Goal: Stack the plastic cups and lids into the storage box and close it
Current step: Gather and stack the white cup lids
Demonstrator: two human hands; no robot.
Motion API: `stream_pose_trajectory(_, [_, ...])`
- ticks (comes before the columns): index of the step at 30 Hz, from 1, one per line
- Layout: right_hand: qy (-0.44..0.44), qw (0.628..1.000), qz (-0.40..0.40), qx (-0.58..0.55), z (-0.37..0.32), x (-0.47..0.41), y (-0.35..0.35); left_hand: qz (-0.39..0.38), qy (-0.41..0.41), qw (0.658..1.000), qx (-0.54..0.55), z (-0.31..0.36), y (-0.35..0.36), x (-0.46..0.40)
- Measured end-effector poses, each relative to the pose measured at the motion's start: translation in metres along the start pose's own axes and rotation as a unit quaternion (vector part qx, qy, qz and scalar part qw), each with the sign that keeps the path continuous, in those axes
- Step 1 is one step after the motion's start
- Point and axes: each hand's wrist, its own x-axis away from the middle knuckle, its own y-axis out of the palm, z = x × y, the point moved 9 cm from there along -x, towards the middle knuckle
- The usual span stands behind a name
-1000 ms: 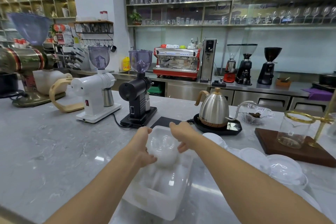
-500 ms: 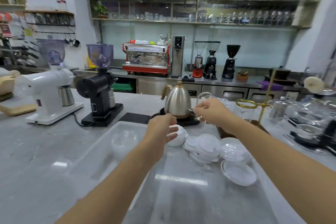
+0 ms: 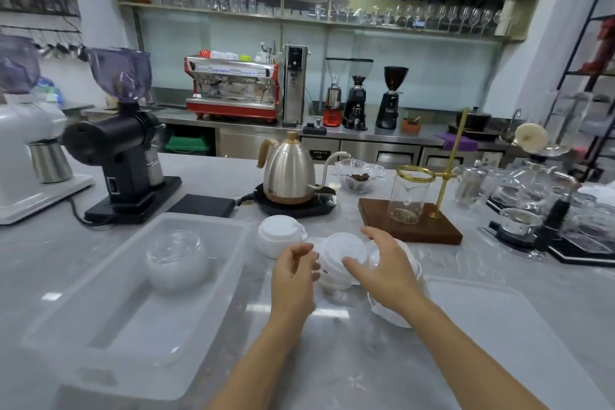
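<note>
The clear storage box lies open on the counter at the left, with a stack of clear dome lids inside its far end. To its right stand two stacks of white lids, one at the back and one nearer. My left hand and my right hand flank the nearer white stack with fingers spread, holding nothing. Clear dome lids lie under my right hand. The box's flat lid rests at the right.
Behind the lids stand a steel kettle on its black base, a black scale pad, a black grinder, a white grinder, a wooden drip stand with glass beaker, and glassware at the right.
Both hands left the dome lids in the box and moved right to the white lid stack. The view swung right with them, and the box now sits at the left.
</note>
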Motion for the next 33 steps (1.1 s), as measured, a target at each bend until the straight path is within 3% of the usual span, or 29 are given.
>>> stream_pose_trajectory(9, [-0.073, 0.988, 0.035, 0.131, -0.003, -0.006, 0.026, 0.011, -0.084, 0.996, 0.041, -0.013, -0.008, -0.020])
stream_pose_trajectory(15, [-0.061, 0.996, 0.057, -0.043, -0.006, 0.003, 0.010, 0.017, -0.103, 0.988, 0.113, -0.015, -0.011, -0.023])
stream_pose_trajectory(20, [-0.092, 0.988, 0.025, -0.121, -0.024, 0.023, 0.017, -0.053, -0.132, 0.962, 0.232, -0.011, 0.003, -0.016])
stream_pose_trajectory(23, [-0.113, 0.985, -0.004, -0.131, -0.035, 0.031, 0.028, -0.125, -0.169, 0.937, 0.279, -0.009, 0.017, -0.006])
stream_pose_trajectory(27, [-0.147, 0.983, -0.033, -0.108, -0.043, 0.039, 0.040, -0.157, -0.211, 0.899, 0.349, -0.013, 0.028, 0.002])
stream_pose_trajectory(33, [-0.169, 0.981, -0.046, -0.086, -0.049, 0.043, 0.046, -0.158, -0.208, 0.899, 0.353, -0.025, 0.028, -0.004])
